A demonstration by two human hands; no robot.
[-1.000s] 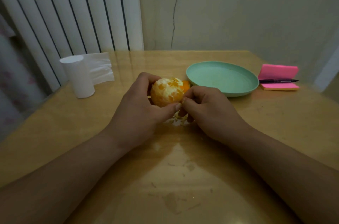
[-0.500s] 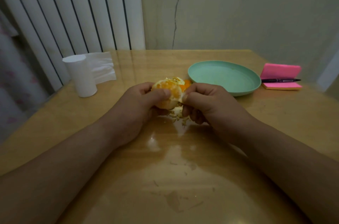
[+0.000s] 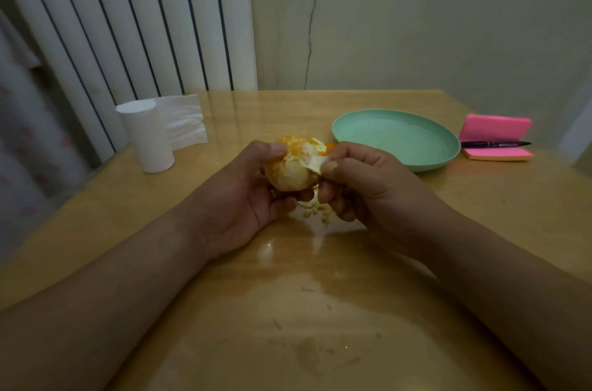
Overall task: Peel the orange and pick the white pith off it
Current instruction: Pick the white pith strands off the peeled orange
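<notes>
Glossy wooden table (image 3: 320, 310); matt plastic plate (image 3: 445, 153).

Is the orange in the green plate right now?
No, the left hand holds the orange nearer the camera than the green plate, while the right hand pinches a white pith strip.

Head view: forward-down, close over table (image 3: 320, 294).

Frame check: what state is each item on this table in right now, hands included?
Peeled orange fruit: mostly bare, gripped in left hand.
White pith strip: pinched by right hand, one end on the fruit.
Pale pith scraps: loose on wooden table, below the hands.
Round green plate: flat, nothing visible in it.
White tissue roll: upright, tail unrolled.
Black pen: lying across pink sticky-note pad.
</notes>
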